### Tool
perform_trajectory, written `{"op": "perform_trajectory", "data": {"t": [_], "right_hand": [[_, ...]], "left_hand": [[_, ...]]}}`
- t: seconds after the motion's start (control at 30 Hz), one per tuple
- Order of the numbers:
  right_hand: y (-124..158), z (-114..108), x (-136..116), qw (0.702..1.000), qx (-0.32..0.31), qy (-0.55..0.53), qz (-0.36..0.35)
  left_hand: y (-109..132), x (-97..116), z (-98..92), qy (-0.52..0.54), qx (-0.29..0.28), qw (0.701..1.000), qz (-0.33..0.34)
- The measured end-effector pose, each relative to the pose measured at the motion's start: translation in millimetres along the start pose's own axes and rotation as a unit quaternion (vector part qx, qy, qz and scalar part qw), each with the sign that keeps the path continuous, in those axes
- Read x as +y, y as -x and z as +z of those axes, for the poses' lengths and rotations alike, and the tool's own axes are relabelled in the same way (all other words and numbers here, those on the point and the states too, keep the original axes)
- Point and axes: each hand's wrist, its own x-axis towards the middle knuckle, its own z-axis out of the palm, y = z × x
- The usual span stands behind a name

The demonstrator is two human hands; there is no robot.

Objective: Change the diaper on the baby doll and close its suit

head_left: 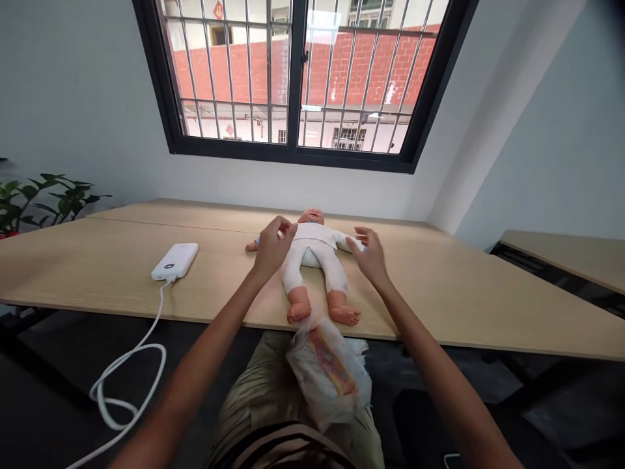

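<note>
While right hand [370, 255] is spread, left hand [274, 247] unclear in grip, the likely light doll [317, 242], frame centre, is best held mid-torso

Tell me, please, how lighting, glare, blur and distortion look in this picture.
Head view: the window is brightest, with pale reflections on its glass; head view: dim under the table; head view: small details on the doll look soft, and the left forearm is blurred; head view: the window's sides splay outward, suggesting wide-angle stretch.
</note>
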Motion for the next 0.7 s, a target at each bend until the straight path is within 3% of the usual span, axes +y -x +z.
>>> {"op": "perform_trajectory", "data": {"t": [0.03, 0.1, 0.2, 0.27, 0.37, 0.43, 0.5, 0.57, 0.63, 0.7], "right_hand": [[18.2, -21.5, -18.8, 0.999, 0.027, -0.003, -0.021], [64.1, -62.6, -49.8, 0.998, -0.026, 0.027, -0.046], [134.0, -101.1, -67.7, 0.954, -0.289, 0.074, 0.014], [167.2, -105.3, -65.8, 0.921, -0.378, 0.086, 0.042], [192.2, -88.8, -68.8, 0.876, -0.479, 0.011, 0.05], [197.8, -73.8, -81.9, 0.836, -0.542, -0.071, 0.048], [199.0, -63.0, -98.0, 0.785, -0.6, -0.154, 0.031], [198.3, -59.9, -107.5, 0.751, -0.626, -0.21, 0.019], [197.1, -64.2, -105.1, 0.765, -0.606, -0.215, 0.037], [196.2, -72.1, -91.9, 0.803, -0.563, -0.18, 0.072]], "left_hand": [[21.6, 18.3, -13.4, -0.011, 0.008, 0.999, 0.031], [73.4, 44.4, -39.2, -0.043, -0.027, 0.996, 0.072], [146.1, 47.0, -64.3, -0.037, -0.151, 0.987, 0.028], [175.6, 29.4, -70.7, -0.004, -0.245, 0.968, -0.061], [189.8, -0.6, -74.3, 0.068, -0.347, 0.918, -0.178], [188.0, -11.8, -77.6, 0.126, -0.398, 0.883, -0.216], [183.9, -15.3, -81.8, 0.16, -0.44, 0.857, -0.215], [180.4, -14.6, -85.2, 0.146, -0.471, 0.851, -0.179], [178.6, -12.6, -86.5, 0.11, -0.498, 0.85, -0.133], [178.8, -9.0, -85.9, 0.091, -0.521, 0.843, -0.099]]}}
